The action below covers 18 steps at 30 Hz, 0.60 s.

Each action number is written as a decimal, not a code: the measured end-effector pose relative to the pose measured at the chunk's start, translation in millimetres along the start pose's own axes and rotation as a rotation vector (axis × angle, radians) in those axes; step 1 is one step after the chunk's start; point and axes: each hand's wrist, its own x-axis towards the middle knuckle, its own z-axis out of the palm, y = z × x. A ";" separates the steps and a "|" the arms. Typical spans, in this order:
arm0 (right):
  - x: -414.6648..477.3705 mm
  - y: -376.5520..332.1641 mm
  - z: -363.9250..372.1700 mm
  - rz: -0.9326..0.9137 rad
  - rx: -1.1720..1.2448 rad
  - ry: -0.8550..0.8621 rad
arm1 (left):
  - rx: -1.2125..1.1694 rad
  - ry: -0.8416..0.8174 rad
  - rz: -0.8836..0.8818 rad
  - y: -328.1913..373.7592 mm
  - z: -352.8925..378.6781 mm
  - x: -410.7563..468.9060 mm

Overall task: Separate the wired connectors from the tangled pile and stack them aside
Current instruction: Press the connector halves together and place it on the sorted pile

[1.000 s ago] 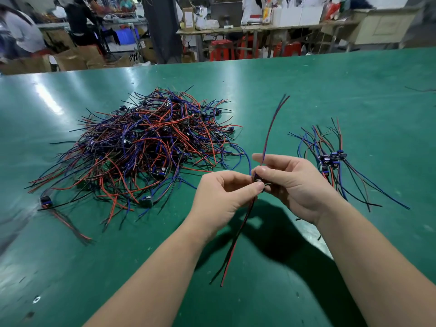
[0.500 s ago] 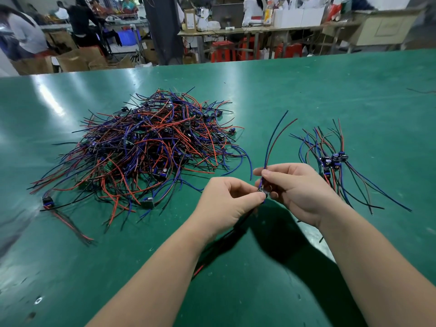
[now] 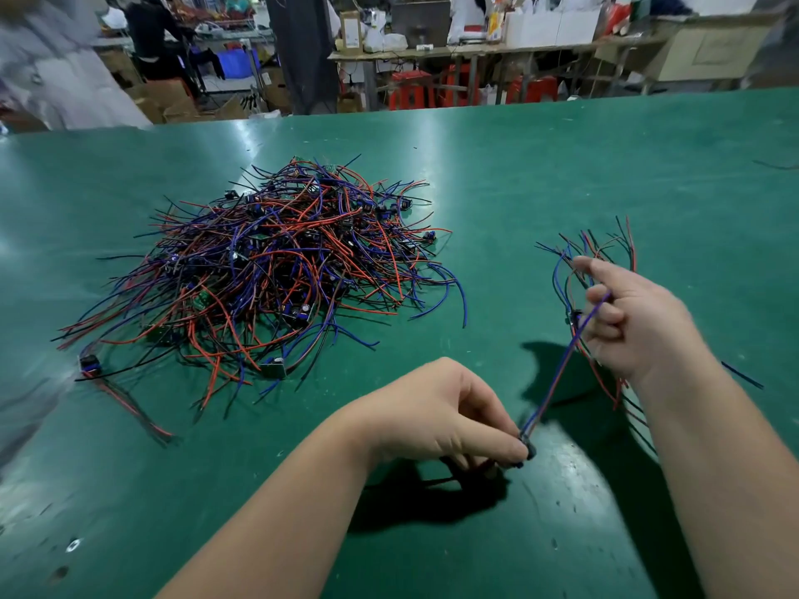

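The wired connector (image 3: 526, 450) sits low, toward five o'clock from the picture's centre, just above the green tabletop (image 3: 562, 166). It is a small dark body pinched at the fingertips of the left hand (image 3: 441, 412), whose fingers are curled in around it. Its blue and red wires (image 3: 557, 373) run taut toward one o'clock into the right hand (image 3: 635, 322). That hand grasps them between thumb and bent fingers, with the forefinger stretched out toward eleven o'clock. Whether more wires hang under the left hand is lost in its shadow.

The set-aside stack (image 3: 599, 246) lies directly beneath the right hand, at one o'clock from the held connector. Its loose wire ends fan out toward twelve o'clock past the knuckles, and others trail out under the wrist. The hand hides most of its connector bodies.

The tangled pile (image 3: 276, 270) spreads at ten o'clock from the held connector, well apart from both hands. It is a mound of red, blue and black wires with small dark bodies and green boards mixed in. A stray connector (image 3: 88, 365) lies just off the pile's eight o'clock edge, its wires trailing toward five o'clock.

Beyond the tabletop's far edge, at twelve o'clock, stand a cluttered workbench (image 3: 475, 49) with red stools (image 3: 410, 95) below it. Cardboard boxes (image 3: 173, 101) and a dark-clad person (image 3: 147, 32) are at eleven o'clock.
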 end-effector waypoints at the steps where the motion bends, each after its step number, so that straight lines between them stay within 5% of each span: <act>1: 0.9 -3.2 -3.7 -0.013 0.060 0.010 | 0.005 -0.007 -0.004 -0.1 1.0 -0.5; 6: -0.1 -8.7 -4.4 -0.064 0.235 0.170 | -0.253 0.267 0.050 3.5 0.3 5.2; 8: -7.6 -2.2 5.0 -0.176 0.031 0.093 | -0.444 0.430 0.070 4.1 -2.7 9.4; 13: -39.2 30.8 29.8 -0.433 -0.761 -0.558 | -0.639 0.619 0.075 -1.6 -11.4 16.0; 18: -33.2 44.1 30.3 -0.622 -1.023 -0.401 | -0.580 0.596 0.067 -3.2 -13.6 17.6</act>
